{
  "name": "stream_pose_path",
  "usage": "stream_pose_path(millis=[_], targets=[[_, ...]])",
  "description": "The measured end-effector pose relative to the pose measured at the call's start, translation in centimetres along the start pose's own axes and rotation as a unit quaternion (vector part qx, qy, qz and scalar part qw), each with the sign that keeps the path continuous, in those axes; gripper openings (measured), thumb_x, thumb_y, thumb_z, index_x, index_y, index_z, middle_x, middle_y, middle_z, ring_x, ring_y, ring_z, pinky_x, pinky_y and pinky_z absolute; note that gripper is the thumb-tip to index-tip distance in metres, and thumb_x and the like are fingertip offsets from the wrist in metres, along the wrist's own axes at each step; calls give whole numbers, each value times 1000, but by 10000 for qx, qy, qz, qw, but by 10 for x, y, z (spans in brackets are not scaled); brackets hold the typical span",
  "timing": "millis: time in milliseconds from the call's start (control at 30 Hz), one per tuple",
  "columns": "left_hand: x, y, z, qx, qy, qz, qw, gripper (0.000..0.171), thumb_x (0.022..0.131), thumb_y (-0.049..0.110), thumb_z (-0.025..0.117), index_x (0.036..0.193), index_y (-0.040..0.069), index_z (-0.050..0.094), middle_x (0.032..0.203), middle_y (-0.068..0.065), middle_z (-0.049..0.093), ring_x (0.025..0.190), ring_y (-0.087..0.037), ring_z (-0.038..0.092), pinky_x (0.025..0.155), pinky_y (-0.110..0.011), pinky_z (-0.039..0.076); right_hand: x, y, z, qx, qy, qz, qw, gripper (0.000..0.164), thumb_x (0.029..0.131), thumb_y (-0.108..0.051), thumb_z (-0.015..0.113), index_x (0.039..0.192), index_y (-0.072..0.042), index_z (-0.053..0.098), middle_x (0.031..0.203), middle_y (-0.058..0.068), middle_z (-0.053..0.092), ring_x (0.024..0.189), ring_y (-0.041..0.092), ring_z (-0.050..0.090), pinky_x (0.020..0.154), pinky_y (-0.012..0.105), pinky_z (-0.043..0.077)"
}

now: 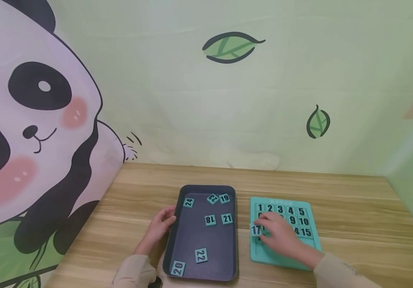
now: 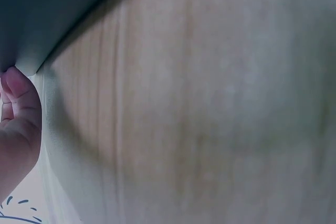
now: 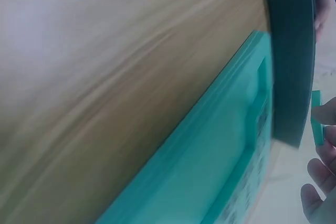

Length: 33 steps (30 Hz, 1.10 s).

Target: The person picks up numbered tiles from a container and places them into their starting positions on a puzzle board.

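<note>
Head view: A tile marked 17 (image 1: 255, 230) is clamped between the thumb and fingertips of the right hand (image 1: 277, 233), pictured over the left edge of a turquoise number board (image 1: 282, 260). Numbers 1 through 5 are lined up beyond the fingers, and 9, 10 and 15 are seen to their right; others are partly covered by the hand. Left of those fingers, a dark tray (image 1: 188, 240) is set on a wooden table (image 1: 354, 208), with seven loose tiles (image 1: 210, 220), numbered 18 to 24, scattered inside. The tray's left side is touched by the fingers of the left hand (image 1: 161, 225); whether they are clamped on it cannot be told.

Left wrist view: The left thumb is seen against the tray's edge, the other fingers partly cut off.

Right wrist view: The pinched tile is shown edge-on, the board and tray left of the fingers.
</note>
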<state>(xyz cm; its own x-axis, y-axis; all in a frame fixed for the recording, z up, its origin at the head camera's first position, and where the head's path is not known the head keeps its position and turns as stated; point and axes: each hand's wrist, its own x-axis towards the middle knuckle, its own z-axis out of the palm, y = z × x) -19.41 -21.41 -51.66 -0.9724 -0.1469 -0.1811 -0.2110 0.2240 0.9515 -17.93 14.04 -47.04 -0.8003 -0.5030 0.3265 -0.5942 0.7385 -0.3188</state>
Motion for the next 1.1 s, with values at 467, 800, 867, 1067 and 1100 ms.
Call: stream_pose_path(millis=[467, 800, 867, 1067, 1100], targets=[[1, 0, -2, 52, -7, -11, 10000, 35, 87, 7, 50, 121, 3, 49, 109, -18, 54, 92, -20, 53, 68, -27, 45, -28, 32, -4, 1, -436, 729, 9964, 30, 62, -12, 72, 92, -11, 66, 90, -3, 59, 86, 16, 53, 77, 36, 45], [2, 0, -2, 104, -54, -10, 9999, 35, 87, 7, 49, 122, 4, 48, 109, -17, 55, 90, -19, 53, 69, -28, 45, -33, 36, 9, -10, -523, 970, 9939, 30, 63, -13, 72, 92, -12, 66, 87, -6, 56, 85, 12, 50, 76, 33, 44], [1, 0, -2, 103, -68, 3, 9999, 35, 87, 7, 49, 122, 3, 48, 109, -18, 55, 90, -18, 52, 68, -28, 45, -34, 36, 10, -42, -553, 1062, 9928, 29, 63, -14, 71, 92, -13, 67, 85, -8, 54, 83, 10, 49, 75, 31, 44], [0, 0, -2, 107, -119, 20, 9999, 36, 88, 8, 50, 123, 2, 47, 110, -20, 54, 91, -19, 53, 67, -28, 45, -33, 33, 13, -128, -559, 1062, 9927, 29, 62, -16, 72, 91, -13, 67, 83, -8, 53, 82, 9, 48, 75, 30, 43], [0, 0, -2, 92, -123, 13, 9999, 36, 88, 8, 50, 123, 2, 47, 111, -20, 54, 92, -20, 53, 67, -28, 45, -33, 33, 13, -152, -565, 1029, 9930, 30, 62, -17, 73, 91, -13, 67, 84, -8, 53, 82, 9, 48, 75, 31, 43]])
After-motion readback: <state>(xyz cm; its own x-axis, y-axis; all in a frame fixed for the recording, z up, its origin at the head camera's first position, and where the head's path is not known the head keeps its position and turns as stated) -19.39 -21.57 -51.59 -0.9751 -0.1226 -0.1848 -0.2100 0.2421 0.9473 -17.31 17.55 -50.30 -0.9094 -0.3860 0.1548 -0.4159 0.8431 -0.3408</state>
